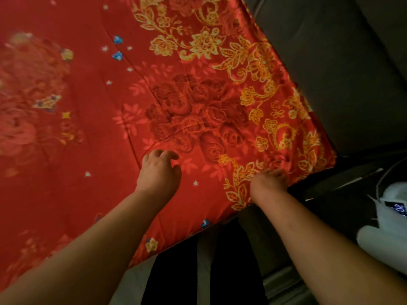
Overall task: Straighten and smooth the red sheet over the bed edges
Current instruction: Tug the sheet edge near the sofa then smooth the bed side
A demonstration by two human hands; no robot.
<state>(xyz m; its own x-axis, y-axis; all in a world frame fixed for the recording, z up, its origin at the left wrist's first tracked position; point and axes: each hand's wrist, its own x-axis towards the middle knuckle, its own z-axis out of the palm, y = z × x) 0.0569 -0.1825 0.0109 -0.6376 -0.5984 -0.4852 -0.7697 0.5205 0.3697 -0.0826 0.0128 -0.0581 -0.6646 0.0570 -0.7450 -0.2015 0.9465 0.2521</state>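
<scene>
The red sheet (154, 89) with gold flower borders and dark rose prints covers the bed and fills most of the view. Faint creases run across its middle. My left hand (158, 172) rests on top of the sheet near the bed's near edge, fingers loosely bent and spread on the cloth. My right hand (269, 183) is at the near right edge close to the bed corner (328, 157), its fingers curled into the gold-patterned border of the sheet. The fingertips are hidden in the fabric.
Dark floor (341, 73) lies beyond the bed's right side. A white fluffy object with a small lit digital display (396, 209) sits at the right edge. My dark-clothed legs (198, 271) stand against the bed's near edge.
</scene>
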